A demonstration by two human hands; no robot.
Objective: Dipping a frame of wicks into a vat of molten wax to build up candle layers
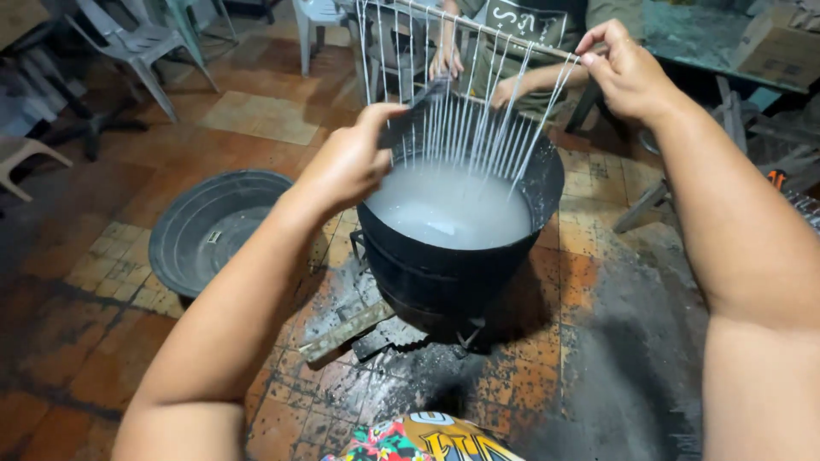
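Right hand (628, 72) raised at upper right, fingertips pinched on the end of a thin stick (478, 27) hung with a row of pale strings (478, 119). Left hand (346, 162) closed around a dark flat tool (414, 107), pressed against the strings just above the pot — near its left rim. Strings slanting down from the stick, lower ends dipping toward or into milky white liquid (453, 209); exact contact hard to tell. Black pot (444, 265) filled with that liquid, seated on a sooty stove (410, 329) on the tiled floor (111, 358), dark scorch and ash spread around it. Wide grey basin (184, 226) on the floor to the left, well apart from the pot. Behind the pot, another person's hands (444, 61) near the far end of the stick. White plastic chairs (141, 47) at upper left — a cardboard box (773, 47) on a table (683, 38) at upper right.
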